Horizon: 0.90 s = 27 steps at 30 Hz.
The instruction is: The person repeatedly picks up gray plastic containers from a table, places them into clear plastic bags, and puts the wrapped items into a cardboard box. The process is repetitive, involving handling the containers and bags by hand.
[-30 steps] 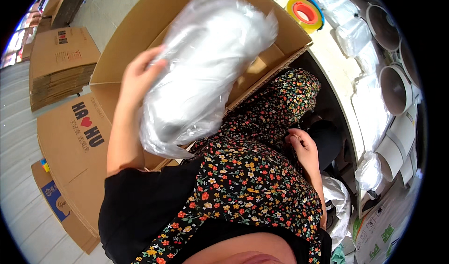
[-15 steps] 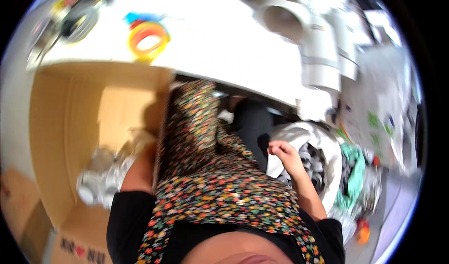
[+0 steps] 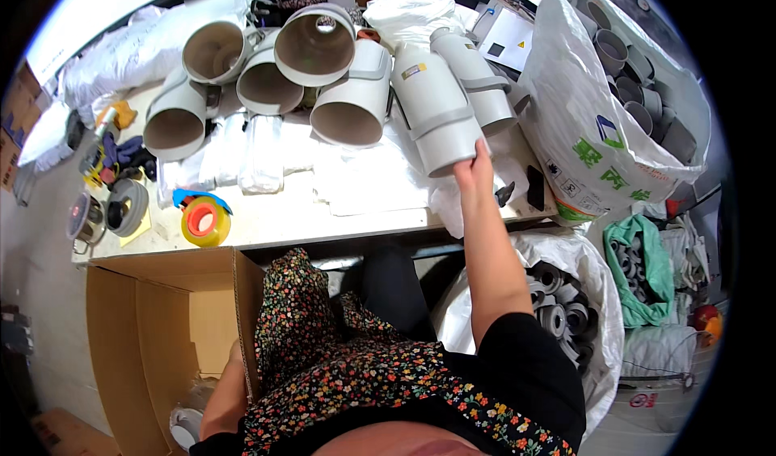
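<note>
On the desk [image 3: 267,221], at its right far part, the right hand [image 3: 473,163] now touches the near end of a grey pipe fitting [image 3: 436,108], its grip resting against it rather than closed, whereas a moment ago it sat low by the white sack [image 3: 594,294] of small grey fittings. The left hand is hidden down in the open cardboard box [image 3: 162,327] at near left, its grip impossible to tell, where a plastic-wrapped bundle [image 3: 187,424] lies, so another fitting seems next. A printed bag [image 3: 590,133] at right holds more grey fittings.
</note>
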Each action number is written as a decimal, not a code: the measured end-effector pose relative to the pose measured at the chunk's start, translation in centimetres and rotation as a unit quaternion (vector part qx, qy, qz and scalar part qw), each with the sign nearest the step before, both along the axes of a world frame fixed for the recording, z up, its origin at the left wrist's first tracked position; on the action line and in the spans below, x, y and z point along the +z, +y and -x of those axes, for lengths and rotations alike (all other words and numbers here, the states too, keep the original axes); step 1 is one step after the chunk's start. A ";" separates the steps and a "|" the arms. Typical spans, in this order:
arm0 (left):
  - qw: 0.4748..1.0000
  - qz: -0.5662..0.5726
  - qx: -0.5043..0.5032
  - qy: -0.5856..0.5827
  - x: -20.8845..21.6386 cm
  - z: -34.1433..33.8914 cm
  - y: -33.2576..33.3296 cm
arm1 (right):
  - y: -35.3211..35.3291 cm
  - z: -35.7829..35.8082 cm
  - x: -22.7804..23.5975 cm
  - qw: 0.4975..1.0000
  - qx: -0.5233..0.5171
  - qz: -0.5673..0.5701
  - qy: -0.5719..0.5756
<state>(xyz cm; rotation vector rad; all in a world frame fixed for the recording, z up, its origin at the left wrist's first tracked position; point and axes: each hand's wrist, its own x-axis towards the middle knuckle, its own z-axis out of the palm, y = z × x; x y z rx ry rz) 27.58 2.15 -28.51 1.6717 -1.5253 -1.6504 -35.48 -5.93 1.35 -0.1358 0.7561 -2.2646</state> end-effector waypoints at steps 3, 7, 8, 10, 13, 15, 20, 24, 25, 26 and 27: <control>0.981 0.170 0.092 0.034 11.4 0.3 -2.2 | 5.7 -4.4 -2.1 0.993 0.101 0.067 -0.002; 0.926 0.301 0.152 0.171 27.8 7.6 -6.8 | 12.9 -5.2 0.9 0.954 0.150 0.087 0.244; 0.930 0.302 0.105 0.180 29.6 8.9 -8.2 | 13.9 -4.6 2.1 0.948 0.161 0.049 0.271; 0.934 0.296 -0.061 0.188 33.7 13.7 -8.7 | 15.1 -3.1 2.8 0.889 0.240 0.005 0.391; 0.942 0.155 -0.281 0.099 35.4 22.7 -6.7 | 15.9 -5.3 7.0 0.676 0.313 -0.001 0.667; 0.894 0.250 -0.331 0.167 31.5 24.8 -5.9 | 15.6 -7.2 9.8 0.574 0.365 0.064 0.731; 0.966 0.090 -0.118 0.211 29.6 24.1 -4.3 | 15.7 1.5 18.0 0.508 0.059 -0.139 0.848; 0.969 0.068 -0.070 0.226 29.0 23.3 -3.4 | 11.4 14.4 27.7 0.418 -0.293 -0.220 0.831; 0.971 0.058 -0.067 0.224 28.6 23.2 -3.5 | 9.6 17.0 29.4 0.377 -0.319 -0.260 0.830; 0.972 0.047 -0.065 0.223 28.3 23.2 -3.6 | 7.8 18.5 30.7 0.421 -0.279 -0.318 0.802; 0.972 0.042 -0.067 0.222 28.2 23.3 -3.7 | 6.1 19.6 31.2 0.492 -0.252 -0.352 0.755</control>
